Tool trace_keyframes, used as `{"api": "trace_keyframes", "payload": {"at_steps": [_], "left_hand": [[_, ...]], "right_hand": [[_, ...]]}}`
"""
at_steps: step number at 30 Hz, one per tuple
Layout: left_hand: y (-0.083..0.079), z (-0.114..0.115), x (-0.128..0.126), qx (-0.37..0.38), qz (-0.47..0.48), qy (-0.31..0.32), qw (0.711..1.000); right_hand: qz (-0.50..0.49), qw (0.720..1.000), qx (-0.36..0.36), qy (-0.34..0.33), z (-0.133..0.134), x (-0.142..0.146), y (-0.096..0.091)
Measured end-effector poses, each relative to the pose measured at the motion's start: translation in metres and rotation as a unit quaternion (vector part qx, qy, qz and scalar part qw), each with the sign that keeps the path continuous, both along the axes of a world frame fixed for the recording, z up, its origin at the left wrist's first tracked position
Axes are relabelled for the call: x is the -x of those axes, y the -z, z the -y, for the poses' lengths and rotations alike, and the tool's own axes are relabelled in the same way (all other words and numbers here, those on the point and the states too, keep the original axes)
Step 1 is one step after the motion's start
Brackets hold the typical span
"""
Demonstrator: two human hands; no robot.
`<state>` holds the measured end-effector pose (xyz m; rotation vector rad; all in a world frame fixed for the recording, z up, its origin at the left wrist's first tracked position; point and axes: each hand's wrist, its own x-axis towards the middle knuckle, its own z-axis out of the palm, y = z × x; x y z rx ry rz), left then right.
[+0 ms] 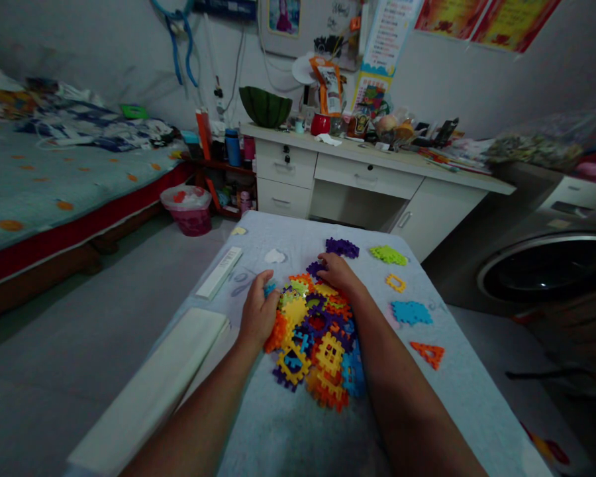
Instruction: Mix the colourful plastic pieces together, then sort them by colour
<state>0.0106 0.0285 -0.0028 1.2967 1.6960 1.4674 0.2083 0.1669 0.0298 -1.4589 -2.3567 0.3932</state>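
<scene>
Cloth-covered table [248,424] near; desk [285,156] far, washer [469,238] far right. Tile pile [315,324] mid-table, between hands. Left hand [259,311] at pile's left edge, small blue piece [269,289] between thumb and fingers; right hand [338,273] at purple piece [314,269], far edge. Cannot tell whether either is clamped.

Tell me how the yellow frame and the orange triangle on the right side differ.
The yellow frame is four-sided; the orange triangle is three-sided. The yellow frame lies farther off; the orange triangle lies nearer. Both lie apart from the central pile.
</scene>
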Motion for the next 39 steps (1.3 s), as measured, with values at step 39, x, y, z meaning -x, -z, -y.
{"api": "trace_keyframes", "payload": {"at_steps": [39], "left_hand": [[0.003, 0.0, 0.001, -0.004, 0.005, 0.004, 1.0]], "right_hand": [[-0.294, 0.919, -0.143, 0.219, -0.038, -0.052, 0.026]]}}
